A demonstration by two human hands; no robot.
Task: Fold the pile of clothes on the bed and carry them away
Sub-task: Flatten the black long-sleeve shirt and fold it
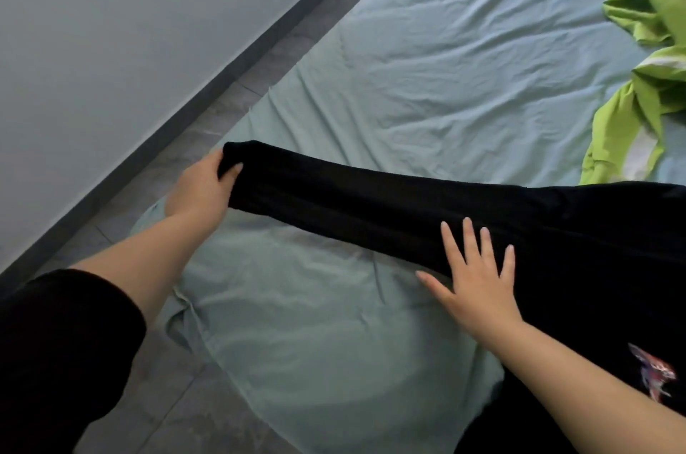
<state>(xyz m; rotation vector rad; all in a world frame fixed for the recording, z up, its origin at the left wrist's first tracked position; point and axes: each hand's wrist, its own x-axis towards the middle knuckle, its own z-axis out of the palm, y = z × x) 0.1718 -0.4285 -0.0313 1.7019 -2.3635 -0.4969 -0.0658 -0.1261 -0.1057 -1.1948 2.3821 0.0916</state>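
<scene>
Black garment (594,268) lies on the bed (445,63) at the lower right, with one long sleeve (352,201) stretched out to the left across the pale blue-green sheet. The left hand (202,186) grips the cuff end of that sleeve, fingers curled over its edge and thumb underneath, holding it near the bed's left edge. The right hand (479,282) rests flat on the garment where the sleeve widens toward the body, fingers straight and spread, thumb reaching out over the sheet; it holds nothing. A small red, white and blue print (653,372) shows on the black cloth near the right forearm. A green garment (646,82) with pale stripes lies crumpled on the bed at the right edge, its lower end just beside the black one. The sheet is creased all over. Grey floor tiles (178,398) run along the left of the bed, and a dark skirting strip (222,71) meets a plain grey wall (111,26). The left arm wears a black sleeve pushed up above the elbow.
</scene>
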